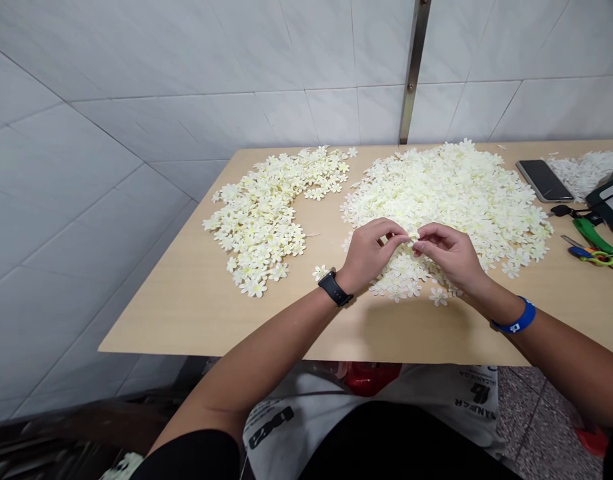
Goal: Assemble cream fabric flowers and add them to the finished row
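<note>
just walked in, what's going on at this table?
A person sits at a wooden table, both hands over the big pile of cream fabric flowers. The left hand and right hand pinch one small flower piece between their fingers. A thinner pile lies to the left; a phone and scissors to the right.

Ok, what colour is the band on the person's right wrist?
Blue, with a small white mark; the head view shows the wristband clearly.
</note>
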Tool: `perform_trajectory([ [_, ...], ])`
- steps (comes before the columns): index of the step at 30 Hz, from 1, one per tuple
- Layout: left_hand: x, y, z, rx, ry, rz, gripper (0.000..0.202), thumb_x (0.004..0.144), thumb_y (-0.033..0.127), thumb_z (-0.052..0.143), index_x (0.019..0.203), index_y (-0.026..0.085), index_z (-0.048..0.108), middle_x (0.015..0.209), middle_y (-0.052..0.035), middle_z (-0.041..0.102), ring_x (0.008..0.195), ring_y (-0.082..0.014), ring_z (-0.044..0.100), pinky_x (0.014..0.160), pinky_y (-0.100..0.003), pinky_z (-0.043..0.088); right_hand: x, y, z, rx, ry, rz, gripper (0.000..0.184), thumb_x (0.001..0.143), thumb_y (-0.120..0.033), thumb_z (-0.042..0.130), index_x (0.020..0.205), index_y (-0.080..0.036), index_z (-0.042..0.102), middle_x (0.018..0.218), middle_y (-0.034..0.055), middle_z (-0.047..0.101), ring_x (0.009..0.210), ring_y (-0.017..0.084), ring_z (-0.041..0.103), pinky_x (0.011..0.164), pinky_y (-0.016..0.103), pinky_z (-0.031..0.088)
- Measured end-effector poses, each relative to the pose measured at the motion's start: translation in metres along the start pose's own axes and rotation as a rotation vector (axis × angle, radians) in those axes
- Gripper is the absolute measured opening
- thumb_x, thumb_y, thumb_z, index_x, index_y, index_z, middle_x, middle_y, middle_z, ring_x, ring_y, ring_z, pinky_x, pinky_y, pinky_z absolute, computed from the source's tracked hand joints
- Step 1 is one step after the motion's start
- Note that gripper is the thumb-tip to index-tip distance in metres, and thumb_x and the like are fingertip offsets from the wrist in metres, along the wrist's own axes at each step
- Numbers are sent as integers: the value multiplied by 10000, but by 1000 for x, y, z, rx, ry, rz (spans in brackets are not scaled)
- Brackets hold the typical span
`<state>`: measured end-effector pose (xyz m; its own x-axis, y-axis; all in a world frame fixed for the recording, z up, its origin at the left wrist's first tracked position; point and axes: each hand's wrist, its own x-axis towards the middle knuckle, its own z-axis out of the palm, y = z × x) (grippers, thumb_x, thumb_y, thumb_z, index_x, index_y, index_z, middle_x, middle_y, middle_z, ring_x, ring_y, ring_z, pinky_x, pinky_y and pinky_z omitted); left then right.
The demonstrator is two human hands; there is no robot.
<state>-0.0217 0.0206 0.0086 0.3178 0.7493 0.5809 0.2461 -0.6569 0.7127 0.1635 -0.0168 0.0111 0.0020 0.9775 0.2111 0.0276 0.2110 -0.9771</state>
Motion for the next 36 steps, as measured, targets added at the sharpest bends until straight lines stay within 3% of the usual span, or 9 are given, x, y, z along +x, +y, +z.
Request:
perform_trajectory([
  [7,-1,-2,1,-27,10,65,160,955,191,634,821,193,724,878,-43,765,853,-165,699,816,-296,552,0,-1,-1,-31,-14,3,345,707,-489,879,822,-214,704,766,15,688,660,159,659,694,341,604],
  [20,1,-2,-1,-48,17,72,163,936,178,664,790,198,735,853,-27,773,838,-159,705,815,-291,548,-1,-2,-1,-17,-20,1,387,696,-532,883,820,-210,708,735,15,690,655,162,683,680,326,599],
  [36,0,-3,0,-81,7,25,257,967,367,645,796,201,742,851,-52,768,820,-173,700,786,-313,558,-2,-6,-1,-49,-36,-25,393,715,-570,854,823,-226,697,732,14,691,662,178,697,708,367,621],
])
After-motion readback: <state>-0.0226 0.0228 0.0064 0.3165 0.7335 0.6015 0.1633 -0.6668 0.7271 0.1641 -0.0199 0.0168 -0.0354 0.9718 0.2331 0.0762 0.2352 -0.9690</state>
